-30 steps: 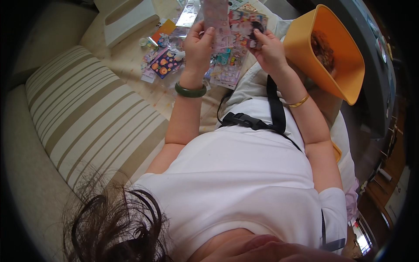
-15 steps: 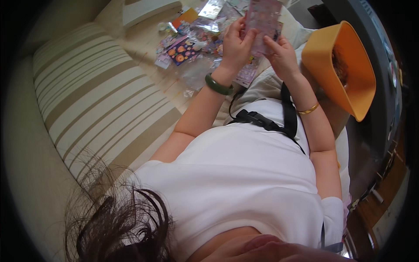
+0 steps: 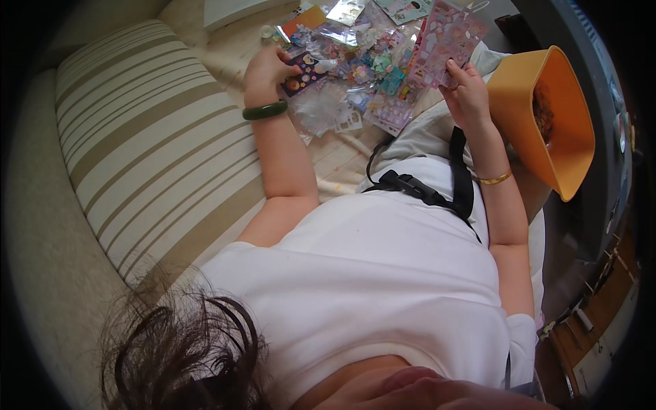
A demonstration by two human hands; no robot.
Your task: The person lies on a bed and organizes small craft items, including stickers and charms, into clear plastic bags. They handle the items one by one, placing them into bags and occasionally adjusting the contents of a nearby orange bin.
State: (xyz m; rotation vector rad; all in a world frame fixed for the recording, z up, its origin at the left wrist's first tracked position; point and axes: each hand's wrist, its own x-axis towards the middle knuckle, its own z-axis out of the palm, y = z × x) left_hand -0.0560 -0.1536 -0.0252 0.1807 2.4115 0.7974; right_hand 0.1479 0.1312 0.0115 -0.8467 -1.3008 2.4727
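My right hand (image 3: 469, 96) pinches the lower edge of a pink, see-through sticker sheet (image 3: 447, 44), held up at the right of a loose pile. My left hand (image 3: 268, 74), with a green bangle at the wrist, is over the pile's left edge. Its thumb lies across a dark purple card with round designs (image 3: 304, 76), apart from the finger above it. Nothing shows in its grip, though its other fingers are partly hidden. Between the hands lie several clear plastic packets (image 3: 321, 109), pastel sticker pieces (image 3: 379, 63) and another pale purple sticker sheet (image 3: 391, 116).
Close to my right forearm stands a yellow bin (image 3: 512, 89) with brownish stuff inside. A striped cushion (image 3: 150, 137) fills the left side. An orange packet (image 3: 305, 19) and a silvery packet (image 3: 346, 10) lie at the far side of the pile.
My left hand has let go of the pink sticker sheet and moved left to the dark card. My right hand alone now holds the sheet, slightly further right.
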